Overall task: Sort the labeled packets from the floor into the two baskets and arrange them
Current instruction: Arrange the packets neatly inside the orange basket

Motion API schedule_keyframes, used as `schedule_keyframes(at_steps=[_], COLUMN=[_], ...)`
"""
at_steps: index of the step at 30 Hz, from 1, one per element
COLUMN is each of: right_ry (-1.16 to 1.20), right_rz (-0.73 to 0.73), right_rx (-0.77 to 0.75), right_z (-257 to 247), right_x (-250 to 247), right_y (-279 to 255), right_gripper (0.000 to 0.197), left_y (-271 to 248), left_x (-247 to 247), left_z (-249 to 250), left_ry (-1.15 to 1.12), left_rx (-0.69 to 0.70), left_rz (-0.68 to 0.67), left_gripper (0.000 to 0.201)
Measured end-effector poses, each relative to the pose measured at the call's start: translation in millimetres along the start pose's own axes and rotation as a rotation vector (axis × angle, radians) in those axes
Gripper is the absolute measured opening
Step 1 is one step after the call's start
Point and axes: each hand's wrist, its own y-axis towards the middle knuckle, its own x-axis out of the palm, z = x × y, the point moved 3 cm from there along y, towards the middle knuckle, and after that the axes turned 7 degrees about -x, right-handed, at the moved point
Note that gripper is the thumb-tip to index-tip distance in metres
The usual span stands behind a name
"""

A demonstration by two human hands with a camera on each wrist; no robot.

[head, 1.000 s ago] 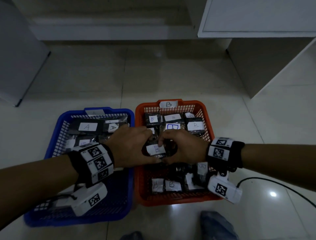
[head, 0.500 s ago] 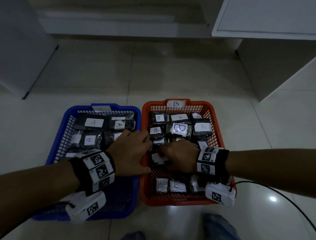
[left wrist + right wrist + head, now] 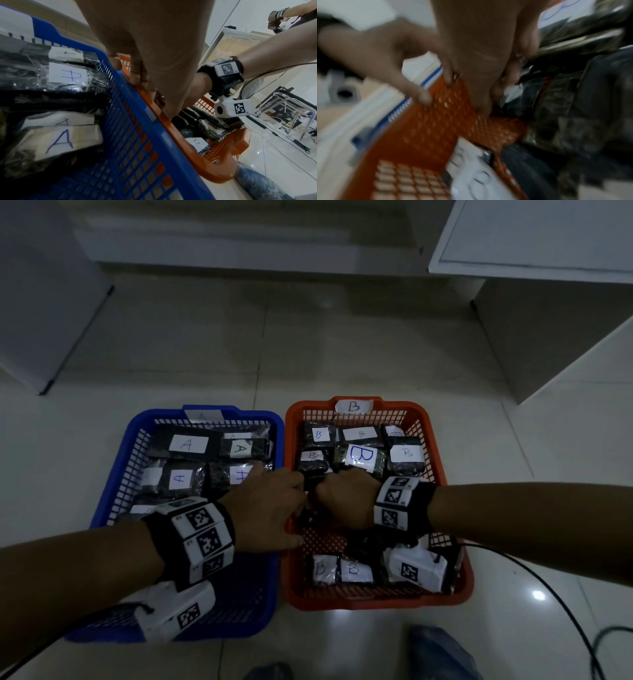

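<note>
left hand [image 3: 270, 505]: moved back to orange basket [image 3: 459, 573] rim, fingers curled over it | right hand [image 3: 346, 501]: sunk among B packets [image 3: 363, 457], grip cannot tell | sorting done, arranging B

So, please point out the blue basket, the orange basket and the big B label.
Blue basket [image 3: 135, 436]: head view, on its left rim.
Orange basket [image 3: 432, 440]: head view, on its right rim.
Big B label [image 3: 362, 457]: head view, middle of the white paper.

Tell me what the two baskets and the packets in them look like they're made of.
Blue basket and orange basket: likely moulded plastic, matte, with lattice walls. Packets: apparently clear glossy plastic film, crinkled and glinting, over dark contents. Their labels: probably white paper with handwritten letters.
</note>
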Motion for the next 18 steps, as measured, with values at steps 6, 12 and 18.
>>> schedule_keyframes(at_steps=[6, 12, 18], right_ry=[0.195, -0.081, -0.02], right_rz=[0.057, 0.169, 0.161], right_rx=[0.057, 0.19, 0.116], right_z=[30.3, 86.7, 94.1], right_x=[-23.4, -26.4, -16.2], right_y=[-27.1, -56.4, -53.7], right_gripper=[0.016, 0.065, 0.061], left_y=[1.4, 17.5, 29.6], left_x=[-6.9, -10.6, -1.5], left_z=[-3.4, -8.1, 3.4], left_ry=[-0.018, 0.121, 0.244], left_rx=[0.0, -0.007, 0.057], left_rz=[0.075, 0.094, 0.038], left_gripper=[0.05, 0.08, 0.078])
